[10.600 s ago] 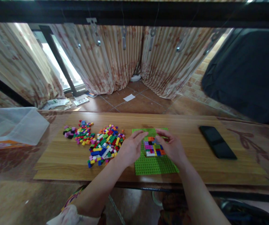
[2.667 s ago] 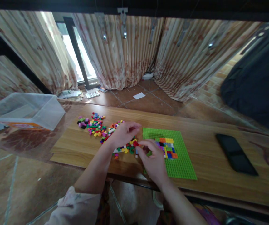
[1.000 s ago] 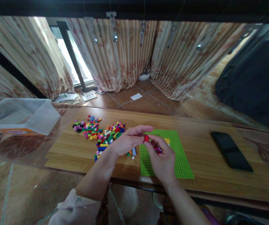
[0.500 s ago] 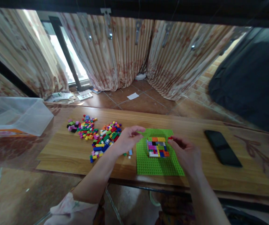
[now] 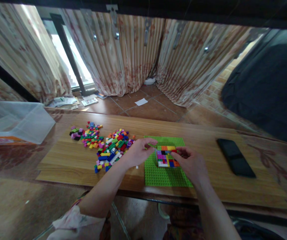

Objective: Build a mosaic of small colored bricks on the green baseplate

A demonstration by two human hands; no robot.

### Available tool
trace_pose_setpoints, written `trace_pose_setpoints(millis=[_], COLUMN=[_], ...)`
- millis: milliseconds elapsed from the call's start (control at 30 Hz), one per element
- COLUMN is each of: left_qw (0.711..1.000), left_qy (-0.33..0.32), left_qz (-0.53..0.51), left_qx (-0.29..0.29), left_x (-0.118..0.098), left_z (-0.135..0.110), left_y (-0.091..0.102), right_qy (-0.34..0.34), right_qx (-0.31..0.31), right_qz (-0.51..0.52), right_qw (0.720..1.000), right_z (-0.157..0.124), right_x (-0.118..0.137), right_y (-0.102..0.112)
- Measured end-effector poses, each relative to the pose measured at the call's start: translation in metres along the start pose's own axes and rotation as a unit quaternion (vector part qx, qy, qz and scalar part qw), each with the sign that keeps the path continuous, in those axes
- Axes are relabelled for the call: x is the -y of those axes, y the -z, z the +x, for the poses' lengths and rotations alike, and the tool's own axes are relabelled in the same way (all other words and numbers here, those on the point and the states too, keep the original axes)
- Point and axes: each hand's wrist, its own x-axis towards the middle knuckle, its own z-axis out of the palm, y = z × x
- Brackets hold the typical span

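A block of many-coloured building bricks (image 5: 165,158) stands on a green studded baseplate (image 5: 155,180). My right hand (image 5: 192,163) is at the block's right side, thumb and fingers pinched around a small red brick (image 5: 174,151) at its top right edge. Whether that brick is pressed down or just above the block I cannot tell. My left hand (image 5: 140,152) hovers at the baseplate's left edge, fingers curved and apart, with nothing seen in it. Its fingertips are close to the block's upper left corner.
Loose bricks lie in two heaps, one by my left forearm (image 5: 111,146) and a smaller one (image 5: 90,136) farther left. A clear plastic bin (image 5: 18,121) stands at the far left. A black phone (image 5: 235,157) rests on the wooden board (image 5: 66,166) at right.
My right hand has moved left with the red brick, from beside the block to its top right edge. My left hand has shifted slightly right, still with its fingers apart.
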Motion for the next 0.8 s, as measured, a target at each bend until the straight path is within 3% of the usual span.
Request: trace_pose_setpoints(millis=[500,800], left_qw=[1.000,1.000], left_qy=[-0.011,-0.019], left_qz=[0.012,0.014], left_qx=[0.008,0.009], left_x=[-0.002,-0.006], left_z=[-0.002,-0.004], left_y=[0.000,-0.001], right_qy=[-0.024,-0.079], right_qx=[0.010,0.049], right_qz=[0.005,0.156], right_qw=[1.000,0.983], right_z=[0.003,0.007], right_x=[-0.007,-0.019], right_y=[0.001,-0.009])
